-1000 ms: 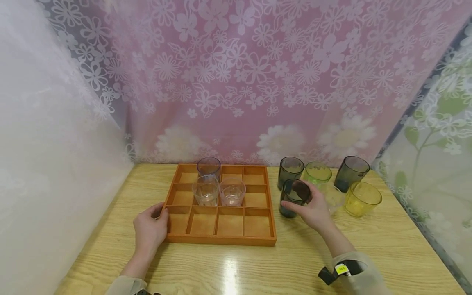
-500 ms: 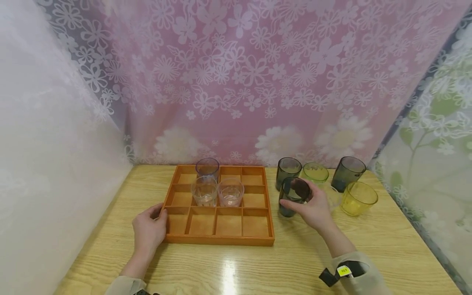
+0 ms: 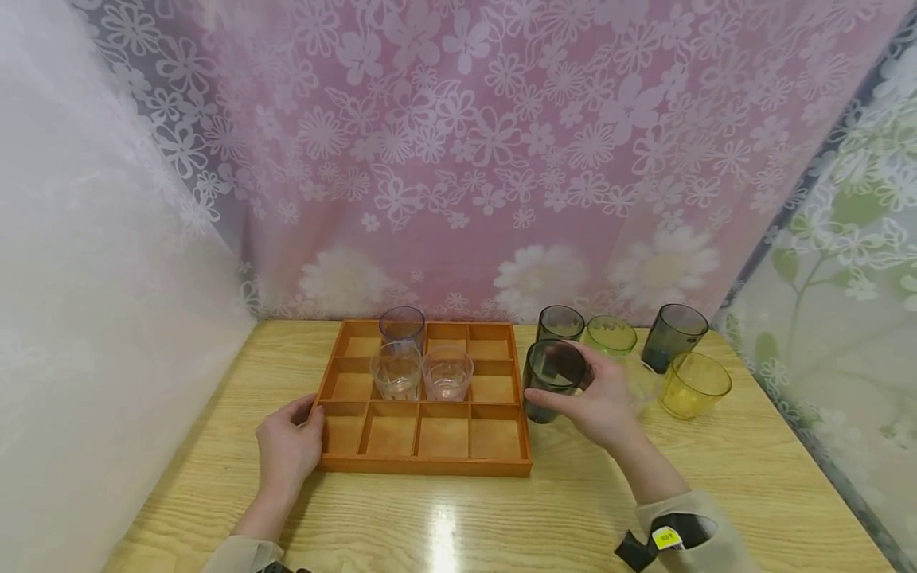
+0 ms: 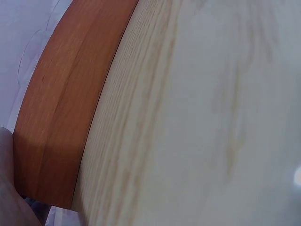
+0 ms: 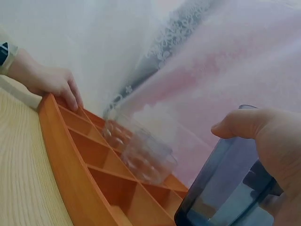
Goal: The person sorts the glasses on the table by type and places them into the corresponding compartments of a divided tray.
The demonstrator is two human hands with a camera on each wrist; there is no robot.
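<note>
My right hand point(image 3: 602, 402) grips a dark grey glass point(image 3: 546, 404) between thumb and fingers, close beside the right wall of a wooden divided tray point(image 3: 423, 466). In the right wrist view the same glass leans, with the thumb along its side. At the tray's left wall my left hand point(image 3: 290, 438) holds the edge, thumb on the near side. A blue-rimmed glass point(image 3: 403, 325) stands in a back-row compartment. Two clear glasses, one plain point(image 3: 396, 374) and one faintly pink point(image 3: 448, 376), stand side by side in the middle row.
Right of the tray stand another dark grey glass point(image 3: 561, 320), a green glass point(image 3: 611, 336), a clear glass point(image 3: 643, 380) partly behind the hand, a tall grey glass point(image 3: 675, 338) and a yellow glass point(image 3: 695, 386). A flowered curtain point(image 3: 430, 199) hangs behind the table.
My right hand has carried the dark grey glass left, toward the tray's right wall. The left hand has stayed on the tray's edge.
</note>
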